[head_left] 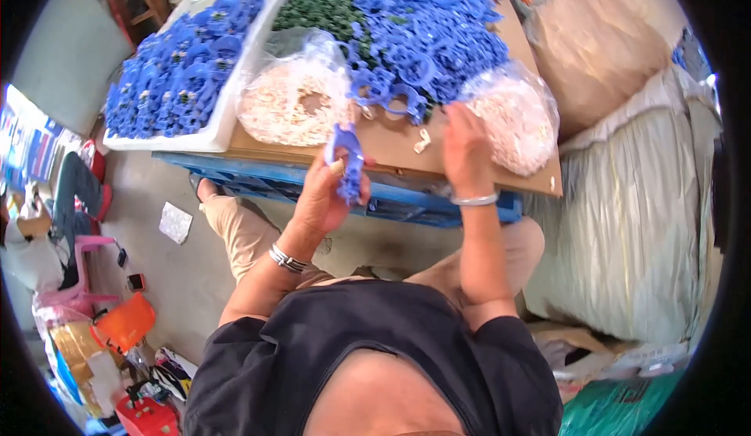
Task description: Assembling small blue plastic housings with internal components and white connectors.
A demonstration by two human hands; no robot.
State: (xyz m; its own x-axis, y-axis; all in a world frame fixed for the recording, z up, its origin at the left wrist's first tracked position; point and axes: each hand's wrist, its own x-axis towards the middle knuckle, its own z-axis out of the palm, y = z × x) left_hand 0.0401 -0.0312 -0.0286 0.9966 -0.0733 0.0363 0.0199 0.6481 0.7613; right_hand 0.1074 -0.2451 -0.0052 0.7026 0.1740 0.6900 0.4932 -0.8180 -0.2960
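Note:
My left hand [319,200] is closed around a blue plastic piece [344,162] with a ring-like top and a frilly lower part, held just off the table's front edge. My right hand [467,150] is raised over the front of the table, beside a clear bag of small pale pink pieces [512,119]. Its fingers are drawn together and slightly blurred; whatever they hold is hidden. One loose pale piece [422,140] lies on the cardboard between the hands. A second bag of pale pieces [293,100] lies beyond my left hand. Behind it all spreads a large heap of similar blue pieces [430,29].
A white foam tray [207,140] full of blue pieces stands at the left of the cardboard-topped table [540,190]. Dark green pieces [321,17] lie beside the blue heap. Large sacks [618,225] crowd the right side. A pink stool [82,279] and an orange bag [129,321] are at left.

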